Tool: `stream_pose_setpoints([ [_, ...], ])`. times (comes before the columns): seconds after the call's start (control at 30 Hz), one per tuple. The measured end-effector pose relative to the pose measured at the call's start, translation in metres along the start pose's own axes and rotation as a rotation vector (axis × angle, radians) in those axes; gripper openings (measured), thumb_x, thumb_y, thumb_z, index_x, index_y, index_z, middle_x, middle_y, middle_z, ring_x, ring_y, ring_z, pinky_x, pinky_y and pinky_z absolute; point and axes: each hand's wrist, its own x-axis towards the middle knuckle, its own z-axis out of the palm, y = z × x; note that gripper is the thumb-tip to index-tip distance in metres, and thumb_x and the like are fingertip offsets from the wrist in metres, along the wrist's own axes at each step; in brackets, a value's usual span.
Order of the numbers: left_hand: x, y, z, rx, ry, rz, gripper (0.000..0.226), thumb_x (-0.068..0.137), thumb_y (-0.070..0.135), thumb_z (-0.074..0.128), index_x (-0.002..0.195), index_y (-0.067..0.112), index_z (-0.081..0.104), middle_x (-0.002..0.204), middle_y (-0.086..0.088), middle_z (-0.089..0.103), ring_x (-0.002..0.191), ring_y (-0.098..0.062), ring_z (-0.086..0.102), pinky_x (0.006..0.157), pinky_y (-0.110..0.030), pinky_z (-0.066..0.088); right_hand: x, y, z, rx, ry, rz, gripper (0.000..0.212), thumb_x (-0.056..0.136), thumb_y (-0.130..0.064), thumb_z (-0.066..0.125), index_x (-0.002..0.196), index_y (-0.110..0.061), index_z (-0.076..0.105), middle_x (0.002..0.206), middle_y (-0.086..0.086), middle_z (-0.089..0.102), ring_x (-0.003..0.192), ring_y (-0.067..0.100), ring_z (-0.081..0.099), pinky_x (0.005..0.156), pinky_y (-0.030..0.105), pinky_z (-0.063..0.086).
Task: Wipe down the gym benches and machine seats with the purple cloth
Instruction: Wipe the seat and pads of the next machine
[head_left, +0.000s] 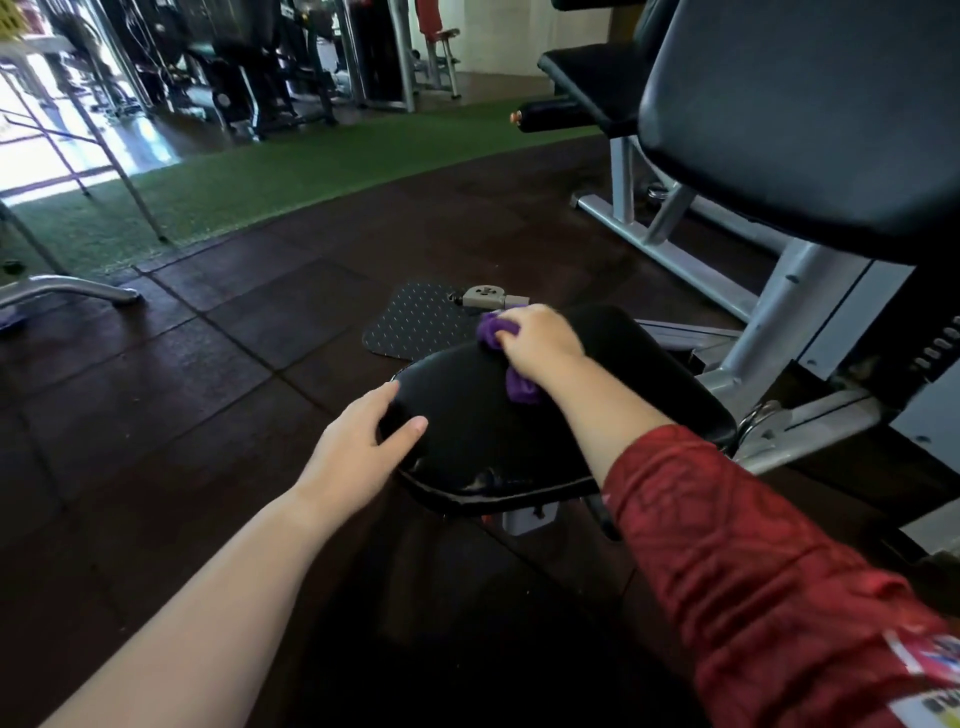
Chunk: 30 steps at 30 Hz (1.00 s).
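A black padded machine seat (467, 431) lies low in the middle of the view, its front edge worn. My right hand (540, 340) presses a bunched purple cloth (496, 330) onto the seat's far part, and a fold of the cloth pokes out under my wrist. My left hand (358, 447) rests on the seat's left edge, fingers spread over the rim. The machine's black back pad (810, 124) rises at the upper right.
The grey machine frame (779, 322) stands right of the seat. A black studded footplate (415, 319) lies on the dark rubber floor tiles beyond the seat. A green turf strip (260, 176) and other machines lie farther back. Another bench pad (587, 73) sits behind.
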Motion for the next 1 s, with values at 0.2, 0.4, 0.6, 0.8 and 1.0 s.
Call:
stream_pose_setpoints([
  [0.2, 0.0, 0.001, 0.007, 0.065, -0.034, -0.023, 0.065, 0.09, 0.042, 0.06, 0.146, 0.016, 0.039, 0.151, 0.001, 0.037, 0.141, -0.011, 0.028, 0.112, -0.02, 0.017, 0.019, 0.082, -0.038, -0.116, 0.11, 0.276, 0.034, 0.091, -0.033, 0.044, 0.12, -0.028, 0.062, 0.126, 0.012, 0.051, 0.116, 0.033, 0.05, 0.095, 0.031, 0.039],
  [0.4, -0.003, 0.0, 0.007, 0.012, -0.066, -0.042, 0.067, 0.091, 0.042, 0.06, 0.148, 0.016, 0.035, 0.154, 0.002, 0.032, 0.144, -0.007, 0.02, 0.109, -0.014, 0.01, 0.018, 0.065, -0.042, -0.193, -0.013, 0.243, 0.037, 0.091, -0.039, 0.047, 0.127, -0.035, 0.053, 0.131, 0.012, 0.045, 0.118, 0.035, 0.046, 0.095, 0.035, 0.04],
  [0.6, -0.01, -0.015, -0.006, -0.217, 0.045, -0.141, 0.068, 0.086, 0.038, 0.067, 0.145, 0.016, 0.04, 0.145, 0.0, 0.044, 0.128, -0.006, 0.043, 0.103, -0.021, 0.037, -0.017, -0.018, -0.004, -0.14, -0.219, -0.224, 0.037, 0.086, -0.046, 0.053, 0.123, -0.037, 0.057, 0.129, 0.003, 0.052, 0.117, 0.028, 0.05, 0.099, 0.038, 0.041],
  [0.8, -0.016, -0.033, -0.019, -0.211, 0.119, -0.168, 0.062, 0.09, 0.034, 0.062, 0.143, 0.011, 0.041, 0.144, -0.006, 0.046, 0.126, -0.007, 0.047, 0.097, -0.015, 0.034, -0.075, -0.072, 0.01, -0.056, -0.248, -0.453, 0.038, 0.089, -0.038, 0.057, 0.126, -0.031, 0.056, 0.134, 0.0, 0.048, 0.121, 0.022, 0.045, 0.1, 0.038, 0.04],
  [1.0, -0.011, -0.021, -0.013, -0.182, 0.135, -0.103, 0.052, 0.094, 0.035, 0.055, 0.141, 0.014, 0.046, 0.142, -0.003, 0.049, 0.123, -0.007, 0.048, 0.086, 0.002, 0.029, -0.142, -0.058, -0.004, -0.028, -0.215, -0.632, 0.038, 0.088, -0.031, 0.061, 0.125, -0.026, 0.058, 0.137, 0.002, 0.047, 0.128, 0.021, 0.04, 0.104, 0.036, 0.038],
])
